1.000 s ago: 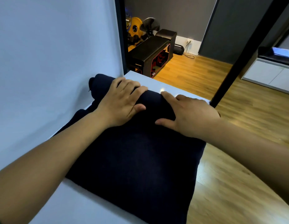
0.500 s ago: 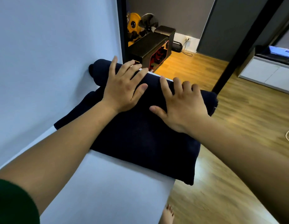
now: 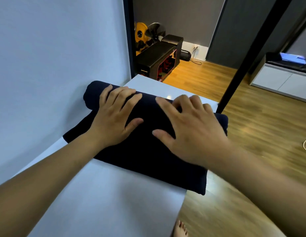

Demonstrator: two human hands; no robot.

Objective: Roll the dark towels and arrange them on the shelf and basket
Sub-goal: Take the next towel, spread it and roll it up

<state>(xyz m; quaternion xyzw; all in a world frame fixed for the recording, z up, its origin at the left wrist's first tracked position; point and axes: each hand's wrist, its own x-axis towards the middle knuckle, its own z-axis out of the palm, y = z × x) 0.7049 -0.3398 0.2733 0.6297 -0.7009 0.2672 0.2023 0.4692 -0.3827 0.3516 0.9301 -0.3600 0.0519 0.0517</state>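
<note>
A dark navy towel (image 3: 148, 156) lies across a white table (image 3: 106, 202), its far part wound into a thick roll (image 3: 92, 93) that touches the wall. The flat part reaches toward me and hangs a little over the table's right edge. My left hand (image 3: 114, 117) presses palm-down on the left half of the roll, fingers spread. On the right half rests my right hand (image 3: 191, 132), its fingers bent over the top of the roll and slightly blurred. No shelf or basket is in view.
A pale wall (image 3: 54, 65) runs along the table's left side. A black post (image 3: 248, 65) rises at the far right corner. Beyond are a black bench (image 3: 157, 57), a white cabinet (image 3: 282, 81) and wooden floor (image 3: 251, 151). My bare foot (image 3: 180, 228) shows by the table's near edge.
The flat part of the towel has grown shorter and the roll thicker. My right hand's fingers, spread flat half a second ago, have bent over the roll.
</note>
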